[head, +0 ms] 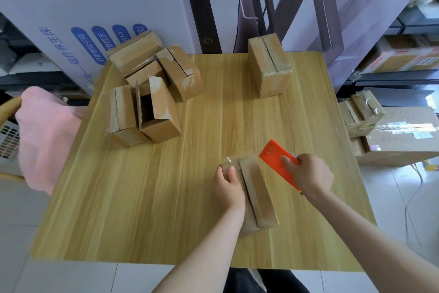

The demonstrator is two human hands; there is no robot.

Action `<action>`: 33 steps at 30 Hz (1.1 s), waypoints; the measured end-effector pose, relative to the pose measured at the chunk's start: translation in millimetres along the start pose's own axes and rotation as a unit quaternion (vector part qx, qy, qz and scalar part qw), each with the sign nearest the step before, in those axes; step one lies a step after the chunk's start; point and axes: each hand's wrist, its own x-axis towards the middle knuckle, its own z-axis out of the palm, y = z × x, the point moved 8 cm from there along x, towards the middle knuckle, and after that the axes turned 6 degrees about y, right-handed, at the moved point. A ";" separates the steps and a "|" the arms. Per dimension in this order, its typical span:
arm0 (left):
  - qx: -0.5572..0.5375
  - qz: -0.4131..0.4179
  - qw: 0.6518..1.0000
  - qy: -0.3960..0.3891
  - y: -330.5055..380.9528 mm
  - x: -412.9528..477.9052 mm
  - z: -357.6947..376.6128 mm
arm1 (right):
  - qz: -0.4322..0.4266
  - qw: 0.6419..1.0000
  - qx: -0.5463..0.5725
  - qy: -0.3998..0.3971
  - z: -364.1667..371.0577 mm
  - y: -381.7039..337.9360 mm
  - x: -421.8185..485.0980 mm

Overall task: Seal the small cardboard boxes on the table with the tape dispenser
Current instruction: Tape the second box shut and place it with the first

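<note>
A small cardboard box [257,188] lies on the wooden table [147,197] near the front, its top flaps meeting along a dark seam. My left hand [229,184] grips the box's far left corner with curled fingers. My right hand [308,174] holds an orange tape dispenser [276,159] just right of the box's far end, tilted toward it. A pile of several small boxes [152,88] sits at the table's back left, one of them open. One more box [269,67] stands upright at the back right.
A pink cloth [45,136] hangs over a chair at the left edge. Taped boxes [361,112] are stacked on a large carton [403,140] to the right of the table. A big white printed carton [78,7] and dark frames stand behind the table.
</note>
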 end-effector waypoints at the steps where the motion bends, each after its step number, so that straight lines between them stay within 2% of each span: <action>1: -0.018 -0.007 1.000 0.013 2.8 -4.1 2.0 | 0.025 0.998 0.058 0.020 -8.3 6.2 -2.3; 3: -0.052 -0.017 0.998 0.026 7.4 -10.8 5.8 | 0.062 0.980 0.187 0.037 -17.4 10.0 -12.7; 5: -0.053 -0.018 0.998 0.029 11.3 -12.9 7.6 | 0.109 0.946 0.303 0.028 -13.3 8.6 -28.0; 8: -0.051 -0.021 0.998 0.010 12.1 -10.1 9.3 | 0.190 0.897 0.400 -0.010 9.1 5.0 -52.1; 15: 0.035 0.054 0.990 -0.127 15.7 6.6 4.3 | 0.221 0.880 0.421 -0.011 10.8 -0.2 -55.9; 16: 0.048 0.076 0.989 -0.118 21.2 9.0 -1.6 | 0.230 0.877 0.422 -0.012 9.5 1.7 -55.6; 19: 0.112 0.219 0.969 -0.038 46.8 5.4 -24.7 | 0.244 0.870 0.427 -0.016 9.3 6.3 -55.9; 20: 0.135 0.261 0.955 -0.033 53.2 1.0 -27.3 | 0.246 0.869 0.430 -0.016 9.5 6.6 -56.1; 22: 0.164 0.311 0.934 -0.070 56.5 -5.1 -20.5 | 0.246 0.867 0.434 -0.015 10.4 6.9 -56.2; 25: 0.148 0.252 0.943 -0.158 50.1 -0.2 -5.6 | 0.244 0.867 0.434 -0.010 11.5 7.0 -56.4; 28: 0.149 0.187 0.955 -0.178 48.2 13.7 1.3 | 0.246 0.866 0.436 -0.008 11.6 5.7 -56.0; 31: 0.196 0.142 0.938 -0.247 43.0 22.5 8.5 | 0.252 0.863 0.438 -0.013 11.8 5.1 -55.4; 33: 0.278 0.152 0.916 -0.247 43.3 25.3 8.0 | 0.257 0.860 0.441 -0.019 12.4 5.3 -56.2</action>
